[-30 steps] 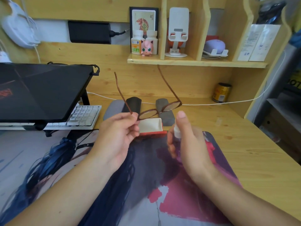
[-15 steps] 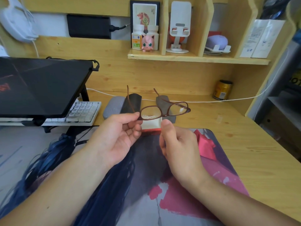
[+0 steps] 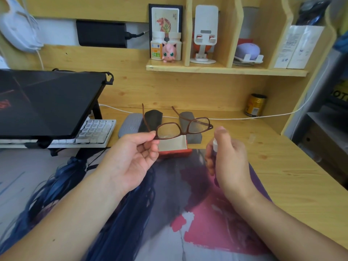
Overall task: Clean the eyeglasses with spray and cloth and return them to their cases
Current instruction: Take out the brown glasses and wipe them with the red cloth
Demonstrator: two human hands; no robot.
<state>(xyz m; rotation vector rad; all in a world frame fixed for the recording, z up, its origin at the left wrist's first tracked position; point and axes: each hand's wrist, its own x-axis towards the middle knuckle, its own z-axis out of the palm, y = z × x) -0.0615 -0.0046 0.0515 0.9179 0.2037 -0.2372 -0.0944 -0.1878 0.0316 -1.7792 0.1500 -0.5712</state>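
My left hand pinches the brown-framed eyeglasses at the hinge corner beside one lens, thumb on top and fingers curled beneath, holding them up above the desk with both temples unfolded and pointing away from me. My right hand is wrapped around a small spray bottle, thumb set on its white top, just to the right of the lenses. Directly below the glasses an open red case lies at the far edge of the printed desk mat; two dark cases lie behind it.
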